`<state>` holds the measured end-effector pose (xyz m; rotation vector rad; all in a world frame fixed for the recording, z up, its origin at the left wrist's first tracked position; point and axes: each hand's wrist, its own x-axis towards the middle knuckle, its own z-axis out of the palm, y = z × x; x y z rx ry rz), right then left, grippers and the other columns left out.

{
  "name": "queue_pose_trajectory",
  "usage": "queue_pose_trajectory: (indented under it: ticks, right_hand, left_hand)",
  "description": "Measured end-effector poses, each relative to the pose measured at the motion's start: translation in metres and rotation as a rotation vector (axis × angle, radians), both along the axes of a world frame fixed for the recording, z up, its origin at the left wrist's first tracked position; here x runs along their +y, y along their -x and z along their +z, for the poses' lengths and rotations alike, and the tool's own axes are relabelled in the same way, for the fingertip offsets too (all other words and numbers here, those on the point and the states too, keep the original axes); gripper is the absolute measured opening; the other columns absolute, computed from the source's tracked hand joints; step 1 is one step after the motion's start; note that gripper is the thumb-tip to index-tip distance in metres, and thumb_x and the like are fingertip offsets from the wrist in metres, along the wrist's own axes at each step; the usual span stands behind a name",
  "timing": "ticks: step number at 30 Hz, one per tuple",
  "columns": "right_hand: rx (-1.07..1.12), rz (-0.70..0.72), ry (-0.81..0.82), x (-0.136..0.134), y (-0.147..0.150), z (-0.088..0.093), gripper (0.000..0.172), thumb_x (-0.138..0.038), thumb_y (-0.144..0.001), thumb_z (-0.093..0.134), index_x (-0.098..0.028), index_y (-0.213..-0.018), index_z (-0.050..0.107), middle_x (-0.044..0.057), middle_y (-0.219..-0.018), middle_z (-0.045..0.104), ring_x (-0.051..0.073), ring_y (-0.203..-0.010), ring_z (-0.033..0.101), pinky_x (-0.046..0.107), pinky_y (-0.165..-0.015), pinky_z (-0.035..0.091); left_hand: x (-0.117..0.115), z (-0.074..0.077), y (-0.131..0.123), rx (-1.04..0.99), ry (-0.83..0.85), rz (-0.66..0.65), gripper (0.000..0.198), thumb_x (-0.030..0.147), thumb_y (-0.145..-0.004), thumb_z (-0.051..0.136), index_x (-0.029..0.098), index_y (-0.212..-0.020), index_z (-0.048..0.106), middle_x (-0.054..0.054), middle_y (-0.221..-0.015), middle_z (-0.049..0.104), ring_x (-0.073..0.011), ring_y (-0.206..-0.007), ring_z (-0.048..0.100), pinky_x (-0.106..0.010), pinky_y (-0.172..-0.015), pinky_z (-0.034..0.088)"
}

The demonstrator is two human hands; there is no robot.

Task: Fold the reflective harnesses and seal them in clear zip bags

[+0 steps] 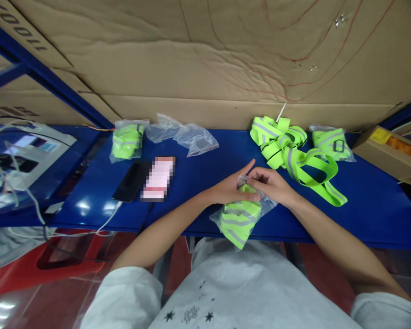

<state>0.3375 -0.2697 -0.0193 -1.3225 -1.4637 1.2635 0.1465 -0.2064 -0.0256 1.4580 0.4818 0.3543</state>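
1. Head view: one brown cardboard wall [157,59] stands behind one blue tabletop [192,178].
2. One cardboard box [387,153] sits at the right, and one tangled heap of neon-green straps [269,132] lies left of it.
3. Three bags packed with neon-green strap: a left packed bag [128,144], a right packed bag [327,142] near the heap, and the held bag [241,217].
4. Phone-shaped devices [128,183] number two, side by side; loose clear bags [197,137] overlap — at least two.
5. Held bag: at the tabletop's near edge, between the forearms, long axis running roughly away from the person — mouth to the far side, lower corner toward the shirt [246,283].
6. Left hand [231,189]: its grip clamps the bag's upper part under the thumb, index finger spread away. Right hand [270,183]: thumb and fingertips pinch the mouth. Most of the bag hangs on the near side of both grips.
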Motion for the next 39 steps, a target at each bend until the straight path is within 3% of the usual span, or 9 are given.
queue_pose_trajectory:
  ticks: [3, 7, 14, 18, 21, 27, 33, 36, 39]
  right_hand:
    - [-0.009, 0.020, -0.015, 0.000, -0.001, -0.001, 0.044, -0.063, -0.089, 0.071, -0.019, -0.090, 0.068, -0.001, -0.067, 0.063, 0.012, -0.056, 0.051, 0.026, -0.052, 0.040]
    - [-0.028, 0.057, -0.091, 0.001, -0.001, -0.002, 0.039, -0.058, -0.092, 0.070, -0.020, -0.100, 0.074, 0.005, -0.091, 0.075, 0.017, -0.075, 0.065, 0.029, -0.066, 0.050]
    - [-0.213, 0.046, -0.208, -0.003, 0.005, -0.001, 0.029, -0.050, -0.101, 0.059, -0.022, -0.100, 0.066, 0.004, -0.088, 0.074, 0.017, -0.072, 0.066, 0.030, -0.066, 0.047]
    - [-0.346, 0.089, -0.286, -0.007, 0.009, -0.003, 0.022, -0.045, -0.104, 0.054, -0.024, -0.099, 0.060, 0.001, -0.082, 0.070, 0.016, -0.067, 0.066, 0.028, -0.063, 0.044]
    - [-0.329, 0.080, -0.358, -0.009, 0.009, -0.003, 0.020, -0.042, -0.105, 0.051, -0.024, -0.101, 0.061, 0.002, -0.087, 0.071, 0.015, -0.069, 0.067, 0.027, -0.064, 0.045]
    - [-0.449, -0.188, -0.396, -0.003, -0.007, 0.004, 0.032, -0.052, -0.105, 0.051, -0.022, -0.103, 0.062, -0.003, -0.064, 0.056, 0.013, -0.057, 0.053, 0.027, -0.060, 0.040]
    - [-0.497, -0.340, -0.376, 0.003, -0.013, 0.004, 0.049, -0.059, -0.106, 0.044, -0.021, -0.075, 0.049, -0.003, -0.059, 0.045, 0.012, -0.055, 0.047, 0.027, -0.056, 0.033]
    - [-0.465, -0.384, -0.392, 0.001, -0.012, 0.003, 0.050, -0.060, -0.105, 0.048, -0.022, -0.072, 0.046, -0.004, -0.056, 0.041, 0.011, -0.052, 0.041, 0.027, -0.053, 0.031]
    - [-0.448, -0.438, -0.405, 0.002, -0.015, 0.002, 0.041, -0.057, -0.103, 0.053, -0.022, -0.085, 0.056, -0.005, -0.057, 0.044, 0.012, -0.050, 0.041, 0.028, -0.053, 0.034]
  left_hand:
    - [0.000, -0.002, 0.000, -0.009, 0.021, -0.008, 0.123, 0.038, -0.074, 0.092, 0.027, -0.170, 0.016, -0.014, -0.145, 0.065, -0.0296, -0.134, 0.062, -0.049, -0.121, 0.041]
    - [-0.002, -0.004, -0.002, -0.034, 0.071, 0.004, 0.122, 0.031, -0.069, 0.096, 0.027, -0.168, 0.026, -0.015, -0.156, 0.056, -0.0340, -0.145, 0.055, -0.051, -0.126, 0.037]
    - [-0.001, -0.007, -0.004, -0.041, 0.111, 0.013, 0.113, 0.034, -0.068, 0.096, 0.024, -0.164, 0.038, -0.016, -0.159, 0.052, -0.0342, -0.150, 0.049, -0.052, -0.128, 0.034]
    - [-0.001, -0.015, -0.007, -0.029, 0.140, -0.080, 0.079, 0.041, -0.068, 0.096, 0.022, -0.139, 0.066, -0.012, -0.136, 0.069, -0.0322, -0.141, 0.057, -0.049, -0.121, 0.043]
    - [0.000, -0.013, -0.005, -0.023, 0.195, -0.066, 0.067, 0.052, -0.076, 0.089, 0.023, -0.133, 0.068, -0.009, -0.127, 0.072, -0.0280, -0.132, 0.062, -0.041, -0.111, 0.050]
    - [0.009, 0.008, 0.006, 0.105, 0.263, -0.172, 0.058, 0.052, -0.074, 0.091, 0.017, -0.117, 0.073, -0.004, -0.105, 0.075, -0.0155, -0.091, 0.069, -0.027, -0.084, 0.055]
    - [0.012, 0.013, 0.003, -0.064, 0.275, 0.225, 0.069, 0.047, -0.070, 0.095, 0.019, -0.127, 0.069, -0.006, -0.115, 0.075, -0.0166, -0.093, 0.071, -0.026, -0.083, 0.055]
    - [0.009, 0.009, 0.000, -0.088, 0.247, 0.203, 0.066, 0.046, -0.073, 0.093, 0.020, -0.128, 0.068, -0.008, -0.120, 0.074, -0.0192, -0.099, 0.071, -0.028, -0.086, 0.056]
    - [0.012, 0.001, -0.002, -0.101, 0.110, 0.182, 0.063, 0.051, -0.081, 0.086, 0.019, -0.131, 0.064, -0.009, -0.120, 0.073, -0.0216, -0.103, 0.071, -0.031, -0.089, 0.057]
